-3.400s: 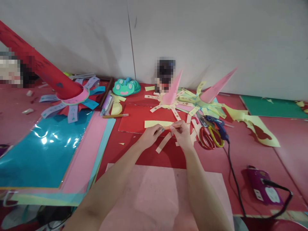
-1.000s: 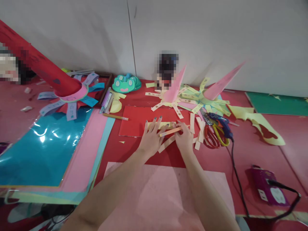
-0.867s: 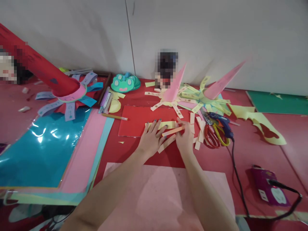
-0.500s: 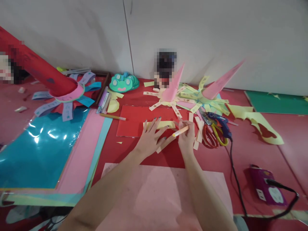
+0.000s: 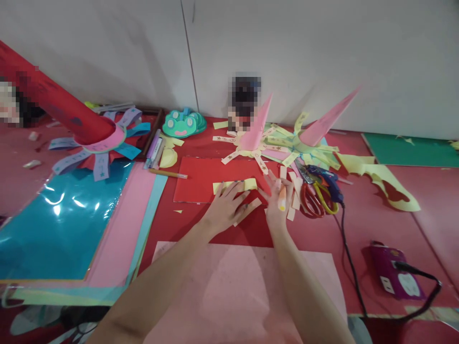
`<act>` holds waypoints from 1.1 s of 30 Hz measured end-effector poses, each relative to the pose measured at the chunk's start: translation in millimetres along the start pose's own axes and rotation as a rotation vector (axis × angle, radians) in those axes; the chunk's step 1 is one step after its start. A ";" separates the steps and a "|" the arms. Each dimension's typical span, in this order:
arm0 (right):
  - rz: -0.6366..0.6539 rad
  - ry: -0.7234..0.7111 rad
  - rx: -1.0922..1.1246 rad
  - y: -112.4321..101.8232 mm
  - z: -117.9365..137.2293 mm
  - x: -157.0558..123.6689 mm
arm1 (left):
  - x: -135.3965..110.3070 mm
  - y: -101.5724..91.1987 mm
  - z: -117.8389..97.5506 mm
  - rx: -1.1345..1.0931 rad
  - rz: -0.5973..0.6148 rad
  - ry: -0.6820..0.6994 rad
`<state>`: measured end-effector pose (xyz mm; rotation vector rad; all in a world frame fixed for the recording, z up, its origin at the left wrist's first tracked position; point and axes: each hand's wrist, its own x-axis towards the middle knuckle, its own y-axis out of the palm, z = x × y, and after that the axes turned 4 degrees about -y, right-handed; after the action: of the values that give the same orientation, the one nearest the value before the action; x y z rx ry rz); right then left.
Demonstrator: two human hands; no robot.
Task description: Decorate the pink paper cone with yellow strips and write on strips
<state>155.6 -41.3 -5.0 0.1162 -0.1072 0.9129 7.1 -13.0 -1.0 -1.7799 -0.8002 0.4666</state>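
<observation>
My left hand (image 5: pixel 225 205) lies spread over a pale yellow paper strip (image 5: pixel 251 184), its fingertips resting on it. The strip sits on a flat red sheet (image 5: pixel 197 177). My right hand (image 5: pixel 278 205) is just right of the strip and holds an orange marker (image 5: pixel 282 197) across the palm, its pale end pointing towards me; its index finger is stretched out. Another cream strip (image 5: pixel 253 207) lies partly under my left hand. Loose cut strips (image 5: pixel 294 196) are heaped beside my right hand.
Behind stand two pink paper cones (image 5: pixel 256 129) with lettered strips. On the right are scissors (image 5: pixel 311 200), a blue glue gun (image 5: pixel 326 181) and its cord running to a purple power box (image 5: pixel 396 272). Green frog cutouts (image 5: pixel 181 125), markers (image 5: pixel 155 148) and a red paper tube (image 5: pixel 71 105) are left.
The marker has turned in my right hand, its pale end now towards me instead of the strip. My right index finger has straightened. My left hand has shifted slightly.
</observation>
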 end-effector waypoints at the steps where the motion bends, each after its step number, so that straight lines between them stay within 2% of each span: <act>1: -0.010 0.015 0.029 0.2 -0.9 0.6 | 0.0 -0.2 0.4 0.003 -0.004 -0.001; 4: -0.029 0.049 0.121 1.0 -1.5 3.1 | 0.3 1.6 1.1 0.011 -0.009 -0.002; 8: 0.019 0.030 0.217 3.6 0.1 3.7 | 1.9 3.9 0.7 -0.049 0.007 -0.053; 10: 0.017 -0.001 0.207 4.5 -0.6 3.0 | 2.0 1.3 0.3 -0.187 -0.001 -0.107; 14: -0.012 -0.004 0.077 3.6 -3.3 1.9 | 0.4 -8.7 1.1 -0.693 -0.067 -0.140; 17: 0.073 0.017 -0.001 4.0 -2.7 0.6 | 0.0 -10.7 4.6 -1.000 -0.076 -0.164; 20: 0.195 -0.036 -0.029 8.1 -0.7 -2.0 | 1.5 -7.4 8.7 -1.205 -0.097 -0.145; 24: 0.274 -0.063 0.008 14.0 1.3 -5.8 | 3.7 -6.2 10.4 -1.396 -0.102 -0.127; 29: 0.248 -0.016 -0.032 10.2 4.6 -4.9 | 4.1 -11.1 10.2 -1.522 -0.017 -0.183; 33: 0.252 0.028 -0.039 4.8 6.5 -2.2 | 4.4 -13.6 13.2 -1.571 -0.037 -0.188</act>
<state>150.2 -41.1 1.3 0.0537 -0.1156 1.1627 -2.4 1.6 7.5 -3.1348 -1.5349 -0.1613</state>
